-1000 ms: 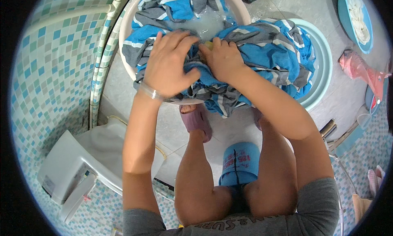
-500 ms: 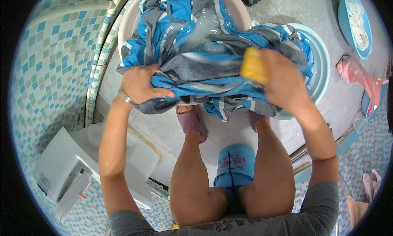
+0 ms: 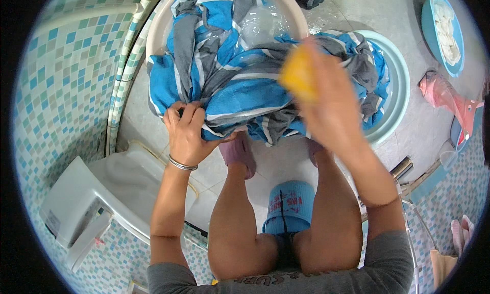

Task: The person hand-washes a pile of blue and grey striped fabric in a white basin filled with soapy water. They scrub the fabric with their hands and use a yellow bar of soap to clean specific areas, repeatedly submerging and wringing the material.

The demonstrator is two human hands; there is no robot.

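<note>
Blue-grey striped cloth [image 3: 240, 85] draped across white basin [image 3: 168, 23] at 11 o'clock and pale blue basin [image 3: 400, 85] at 2. Left hand [image 3: 186, 133] clenched on cloth's hem; right hand [image 3: 326, 105] grasped yellow soap bar [image 3: 297, 75]. Risks judged: wet soap slipping out; hanging edge trailing onto floor [image 3: 286, 161].

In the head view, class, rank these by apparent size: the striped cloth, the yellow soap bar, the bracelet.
1. Striped cloth, spanning two basins.
2. Yellow soap bar, blurred in the right hand.
3. Bracelet, a thin wrist band.

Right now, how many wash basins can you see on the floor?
3. A white basin at top centre under the striped cloth, a pale blue basin to its right, and a blue basin at top right. Others may be hidden.
</note>
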